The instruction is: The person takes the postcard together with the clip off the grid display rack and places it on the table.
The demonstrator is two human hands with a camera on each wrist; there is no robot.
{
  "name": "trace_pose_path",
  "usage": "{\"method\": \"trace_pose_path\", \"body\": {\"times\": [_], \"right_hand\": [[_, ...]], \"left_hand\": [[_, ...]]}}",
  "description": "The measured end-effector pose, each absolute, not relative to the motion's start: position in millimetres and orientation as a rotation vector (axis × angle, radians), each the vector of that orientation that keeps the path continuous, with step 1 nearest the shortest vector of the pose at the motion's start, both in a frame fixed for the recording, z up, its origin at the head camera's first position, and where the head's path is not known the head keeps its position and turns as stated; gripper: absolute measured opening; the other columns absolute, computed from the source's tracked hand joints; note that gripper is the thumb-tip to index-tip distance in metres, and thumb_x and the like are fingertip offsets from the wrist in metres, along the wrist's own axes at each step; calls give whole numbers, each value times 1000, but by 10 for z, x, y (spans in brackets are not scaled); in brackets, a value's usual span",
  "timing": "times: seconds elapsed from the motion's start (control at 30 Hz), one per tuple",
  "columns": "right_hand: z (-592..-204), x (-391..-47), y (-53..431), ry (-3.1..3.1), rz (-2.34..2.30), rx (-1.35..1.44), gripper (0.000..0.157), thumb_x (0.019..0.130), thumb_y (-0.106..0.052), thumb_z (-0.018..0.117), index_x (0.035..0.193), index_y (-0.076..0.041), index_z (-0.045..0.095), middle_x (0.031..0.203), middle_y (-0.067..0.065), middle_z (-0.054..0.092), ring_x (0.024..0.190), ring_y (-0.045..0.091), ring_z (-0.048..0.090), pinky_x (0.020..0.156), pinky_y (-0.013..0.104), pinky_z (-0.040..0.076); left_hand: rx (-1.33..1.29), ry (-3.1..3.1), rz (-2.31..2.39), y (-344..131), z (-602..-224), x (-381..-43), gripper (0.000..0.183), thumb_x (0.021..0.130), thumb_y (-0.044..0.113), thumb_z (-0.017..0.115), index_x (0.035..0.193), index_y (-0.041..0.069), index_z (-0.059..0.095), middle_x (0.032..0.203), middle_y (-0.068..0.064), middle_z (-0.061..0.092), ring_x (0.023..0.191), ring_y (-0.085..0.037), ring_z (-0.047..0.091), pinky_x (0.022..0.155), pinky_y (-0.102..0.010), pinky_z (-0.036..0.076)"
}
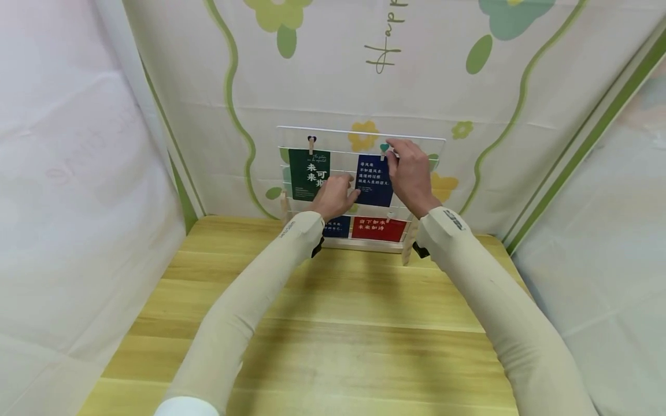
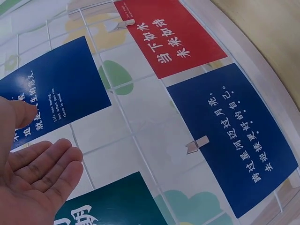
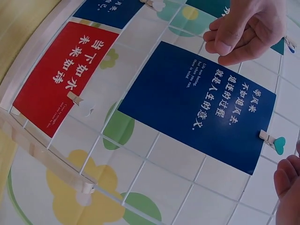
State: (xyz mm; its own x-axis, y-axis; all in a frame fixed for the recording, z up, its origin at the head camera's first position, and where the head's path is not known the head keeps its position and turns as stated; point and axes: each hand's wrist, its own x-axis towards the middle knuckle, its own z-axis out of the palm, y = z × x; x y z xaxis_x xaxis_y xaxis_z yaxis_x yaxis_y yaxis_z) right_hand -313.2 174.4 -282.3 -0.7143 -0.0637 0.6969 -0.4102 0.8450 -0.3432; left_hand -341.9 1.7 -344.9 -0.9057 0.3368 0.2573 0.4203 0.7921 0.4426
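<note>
A white wire grid rack [image 1: 333, 130] stands upright with cards clipped to it. The upper-right blue card [image 3: 201, 108] hangs from a wooden clip with a teal heart [image 3: 279, 145]. Just beside that clip is my right hand [image 1: 413, 176], its fingertips apart from it in the right wrist view. My left hand [image 1: 335, 196] hovers between the blue card and the green card [image 1: 307, 167], fingers relaxed and holding nothing; in the left wrist view its palm [image 2: 33, 192] shows. A dark heart clip [image 1: 311, 143] holds the green card.
Lower on the rack hang a red card [image 2: 173, 37] and another blue card [image 2: 239, 136], each with a small clip. The rack has wooden feet [image 1: 409, 245] on a wood-grain table [image 1: 333, 346]. Flower-printed fabric [image 1: 333, 86] rises close behind it.
</note>
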Motion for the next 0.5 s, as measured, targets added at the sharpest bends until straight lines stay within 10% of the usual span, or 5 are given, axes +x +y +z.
{"method": "trace_pose_path", "body": {"times": [0.5], "right_hand": [[-2790,-3144,1731,-2343,591,349,28,100,-9,55,126,-2,63,124,17,67,113,32,65,98,40,54]], "left_hand": [[-543,-2838,-759,82,-3401,-3408,40,99,30,60,130,5,59,121,-10,67,101,-20,66,85,-31,58]]}}
